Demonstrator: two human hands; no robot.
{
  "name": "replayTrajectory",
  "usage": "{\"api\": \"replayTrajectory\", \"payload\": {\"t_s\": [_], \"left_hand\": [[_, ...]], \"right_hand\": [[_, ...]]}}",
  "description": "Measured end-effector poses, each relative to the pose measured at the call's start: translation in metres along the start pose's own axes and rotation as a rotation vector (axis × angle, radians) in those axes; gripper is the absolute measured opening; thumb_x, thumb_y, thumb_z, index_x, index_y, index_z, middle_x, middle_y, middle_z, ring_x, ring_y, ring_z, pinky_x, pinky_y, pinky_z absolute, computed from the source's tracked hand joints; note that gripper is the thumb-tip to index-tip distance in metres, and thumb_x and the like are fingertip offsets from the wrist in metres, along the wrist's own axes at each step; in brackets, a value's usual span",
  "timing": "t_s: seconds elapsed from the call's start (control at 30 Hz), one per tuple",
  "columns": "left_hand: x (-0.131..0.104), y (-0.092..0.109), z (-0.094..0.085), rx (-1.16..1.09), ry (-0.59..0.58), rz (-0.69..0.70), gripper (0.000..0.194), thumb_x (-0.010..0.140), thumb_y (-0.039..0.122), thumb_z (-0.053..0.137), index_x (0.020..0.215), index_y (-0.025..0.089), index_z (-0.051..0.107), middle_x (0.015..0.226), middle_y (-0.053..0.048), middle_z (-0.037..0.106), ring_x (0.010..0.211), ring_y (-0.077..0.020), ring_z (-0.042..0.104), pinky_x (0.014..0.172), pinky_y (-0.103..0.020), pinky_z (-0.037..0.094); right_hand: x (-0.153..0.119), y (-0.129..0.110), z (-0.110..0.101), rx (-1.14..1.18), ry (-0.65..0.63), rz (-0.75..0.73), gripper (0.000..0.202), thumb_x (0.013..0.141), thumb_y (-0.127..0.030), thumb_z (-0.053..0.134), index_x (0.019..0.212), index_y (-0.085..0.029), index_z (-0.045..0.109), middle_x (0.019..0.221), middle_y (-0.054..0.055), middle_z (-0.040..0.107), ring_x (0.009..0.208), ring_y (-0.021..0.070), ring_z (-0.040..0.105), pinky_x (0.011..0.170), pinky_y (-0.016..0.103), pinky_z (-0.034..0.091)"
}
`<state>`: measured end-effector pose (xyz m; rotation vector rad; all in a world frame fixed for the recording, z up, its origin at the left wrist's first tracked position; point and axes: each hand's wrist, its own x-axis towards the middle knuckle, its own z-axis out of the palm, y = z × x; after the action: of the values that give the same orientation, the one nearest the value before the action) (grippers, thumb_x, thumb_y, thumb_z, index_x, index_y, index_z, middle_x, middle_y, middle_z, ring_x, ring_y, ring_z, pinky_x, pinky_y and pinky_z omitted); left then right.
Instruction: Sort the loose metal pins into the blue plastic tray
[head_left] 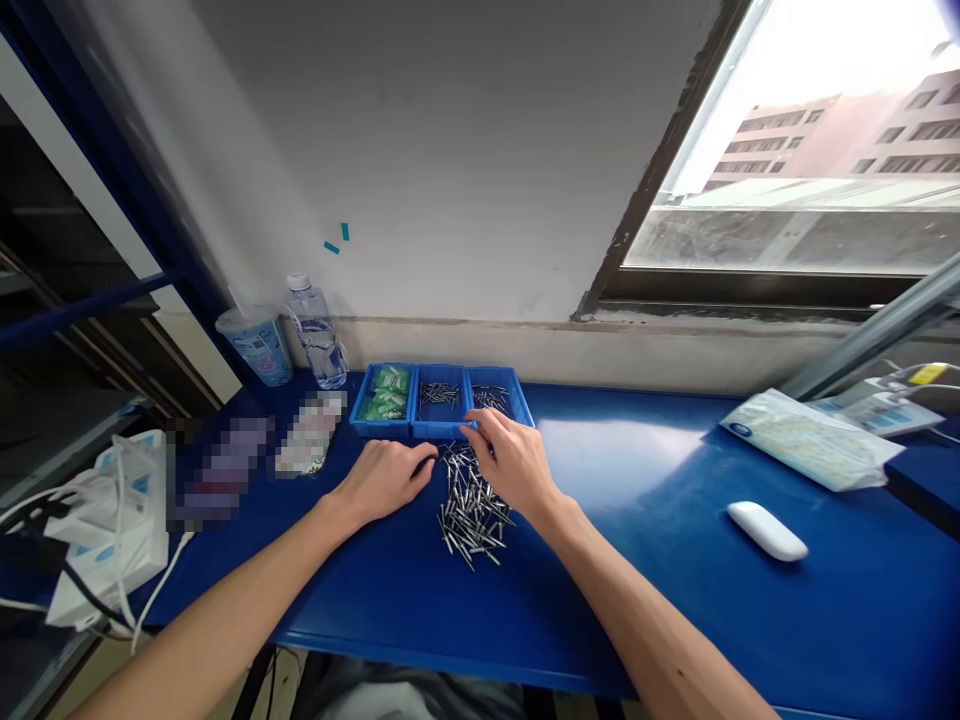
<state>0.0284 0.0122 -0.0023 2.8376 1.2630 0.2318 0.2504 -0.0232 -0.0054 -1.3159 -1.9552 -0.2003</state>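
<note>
A loose pile of slender, pointed metal pins (472, 510) lies on the blue tabletop between my hands. My right hand (514, 462) hovers over the top of the pile, by the bins' front wall. Its thumb and fingertips are pinched together, and whatever is between them is too small to name. To the left of the pile rests my left hand (390, 480), knuckles up, fingers curled under and thumb toward the pins; its palm is hidden. Behind both hands stand three joined blue bins (439, 430). Similar pins lie in the middle and right bins, and green packets (386, 393) fill the left one.
At the back left stand a water bottle (316, 330) and a light blue tub (259, 345). White power strips (124, 530) with cables lie at far left. On the right are a white mouse (767, 531) and a plastic packet (814, 440). A wall runs behind the table.
</note>
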Motion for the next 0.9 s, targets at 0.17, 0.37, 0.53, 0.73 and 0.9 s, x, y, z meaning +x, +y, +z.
{"api": "replayTrajectory", "payload": {"t_s": [0.17,0.37,0.53,0.73,0.9], "left_hand": [[-0.004,-0.002,-0.001,-0.064,0.053,-0.023,0.033,0.107,0.036,0.050,0.130,0.026,0.072,0.073,-0.002,0.077,0.070,-0.0224,0.076,0.068,-0.027,0.050],[0.001,-0.001,0.005,-0.075,0.023,-0.042,0.035,0.104,0.044,0.060,0.130,0.027,0.074,0.076,-0.003,0.078,0.077,-0.0241,0.077,0.070,-0.028,0.052],[0.008,-0.001,0.008,-0.105,0.058,-0.072,0.029,0.103,0.044,0.061,0.119,0.027,0.079,0.078,-0.003,0.078,0.078,-0.0230,0.076,0.069,-0.027,0.050],[0.010,0.000,0.007,-0.146,0.062,-0.093,0.020,0.100,0.037,0.064,0.107,0.026,0.080,0.078,-0.003,0.078,0.077,-0.0233,0.075,0.066,-0.027,0.046],[0.004,-0.004,0.004,-0.208,0.072,-0.130,0.017,0.099,0.033,0.065,0.102,0.025,0.080,0.070,0.000,0.074,0.068,-0.0197,0.070,0.060,-0.025,0.040]], "right_hand": [[0.002,-0.002,0.000,-0.005,-0.011,-0.005,0.025,0.112,-0.030,0.044,0.106,-0.019,0.065,0.091,0.004,0.075,0.071,0.0158,0.068,0.061,0.027,0.038],[0.001,-0.001,0.002,-0.019,-0.064,0.009,0.024,0.112,-0.029,0.045,0.104,-0.019,0.065,0.091,0.004,0.075,0.072,0.0156,0.068,0.061,0.027,0.036],[0.000,-0.003,0.005,-0.038,-0.108,0.023,0.023,0.112,-0.030,0.046,0.105,-0.020,0.065,0.092,0.003,0.075,0.073,0.0156,0.067,0.061,0.027,0.035],[0.002,-0.007,0.006,-0.042,-0.151,0.029,0.023,0.112,-0.031,0.046,0.108,-0.019,0.065,0.095,0.004,0.074,0.073,0.0154,0.067,0.061,0.026,0.036],[0.001,-0.007,0.004,-0.027,-0.234,0.000,0.019,0.111,-0.028,0.049,0.108,-0.020,0.066,0.094,0.004,0.076,0.071,0.0160,0.068,0.060,0.027,0.036]]}}
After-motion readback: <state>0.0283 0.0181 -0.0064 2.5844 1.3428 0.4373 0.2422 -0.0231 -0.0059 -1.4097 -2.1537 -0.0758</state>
